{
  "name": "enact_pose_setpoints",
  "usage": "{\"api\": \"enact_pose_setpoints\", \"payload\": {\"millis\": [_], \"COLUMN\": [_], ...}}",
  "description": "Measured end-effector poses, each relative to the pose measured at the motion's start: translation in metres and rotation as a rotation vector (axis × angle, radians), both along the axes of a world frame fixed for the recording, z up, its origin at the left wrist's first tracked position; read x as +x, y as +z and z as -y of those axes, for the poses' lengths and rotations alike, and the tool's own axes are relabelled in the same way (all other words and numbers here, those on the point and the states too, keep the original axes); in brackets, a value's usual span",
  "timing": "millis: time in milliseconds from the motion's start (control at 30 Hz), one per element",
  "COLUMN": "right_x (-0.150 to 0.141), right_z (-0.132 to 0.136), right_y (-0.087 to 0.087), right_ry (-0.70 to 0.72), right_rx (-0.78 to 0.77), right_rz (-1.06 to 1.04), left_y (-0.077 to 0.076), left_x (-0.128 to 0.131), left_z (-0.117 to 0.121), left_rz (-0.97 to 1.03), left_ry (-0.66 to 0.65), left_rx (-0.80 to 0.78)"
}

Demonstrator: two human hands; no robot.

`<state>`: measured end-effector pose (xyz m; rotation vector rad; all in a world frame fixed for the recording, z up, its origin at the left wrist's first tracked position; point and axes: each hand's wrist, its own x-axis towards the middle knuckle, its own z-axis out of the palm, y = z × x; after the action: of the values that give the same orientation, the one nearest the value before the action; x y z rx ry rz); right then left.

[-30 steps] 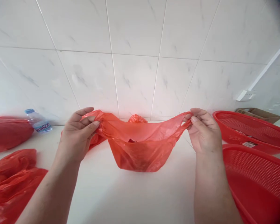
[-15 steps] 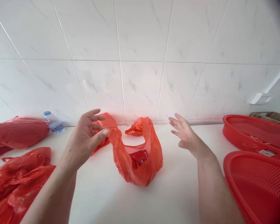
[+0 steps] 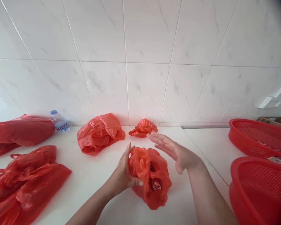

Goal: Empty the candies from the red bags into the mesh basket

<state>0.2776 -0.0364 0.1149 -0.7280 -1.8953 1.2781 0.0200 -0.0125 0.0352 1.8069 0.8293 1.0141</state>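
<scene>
A crumpled orange-red plastic bag (image 3: 148, 162) sits on the white table in front of me. Through its loose opening, dark red packets (image 3: 155, 185) with white print show inside. My left hand (image 3: 123, 175) cups the bag's left side, touching it, with thumb and fingers spread apart. To the right of the bag, my right hand (image 3: 175, 151) is raised with its fingers stretched out and nothing in it. Its fingertips are close to the bag's top; whether they touch it I cannot tell.
More red plastic bags lie at the back middle (image 3: 100, 132), behind my right fingertips (image 3: 143, 127), and at the left (image 3: 32, 184). A water bottle (image 3: 60, 122) leans by a full red bag (image 3: 25, 131). Red mesh baskets (image 3: 236, 165) stand right, before a tiled wall (image 3: 150, 90).
Both hands let go of the bag's stretched-out handles, and the bag sank onto the table. They then moved down and inward around it, the left one coming against its side.
</scene>
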Motion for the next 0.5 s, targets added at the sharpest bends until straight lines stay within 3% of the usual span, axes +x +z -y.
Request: {"api": "enact_pose_setpoints", "payload": {"millis": [100,200,367,433,500], "right_x": [0.003,-0.013,-0.046,-0.045,-0.038], "right_z": [0.018,0.016,-0.024,-0.035,-0.039], "right_y": [0.003,-0.010,-0.035,-0.035,-0.032], "right_ry": [-0.152,-0.277,-0.574,-0.670,-0.678], "right_rx": [-0.007,-0.113,-0.213,-0.220,-0.203], "right_rz": [0.060,0.063,-0.393,-0.579,-0.706], "left_y": [0.010,0.015,0.019,0.022,0.022], "left_x": [0.015,0.023,0.032,0.033,0.032], "left_z": [-0.016,-0.028,-0.035,-0.038,-0.041], "left_rz": [0.227,0.408,0.672,0.775,0.856], "left_ry": [-0.004,0.011,0.054,0.089,0.117], "left_rx": [-0.314,-0.530,-0.630,-0.671,-0.718]}}
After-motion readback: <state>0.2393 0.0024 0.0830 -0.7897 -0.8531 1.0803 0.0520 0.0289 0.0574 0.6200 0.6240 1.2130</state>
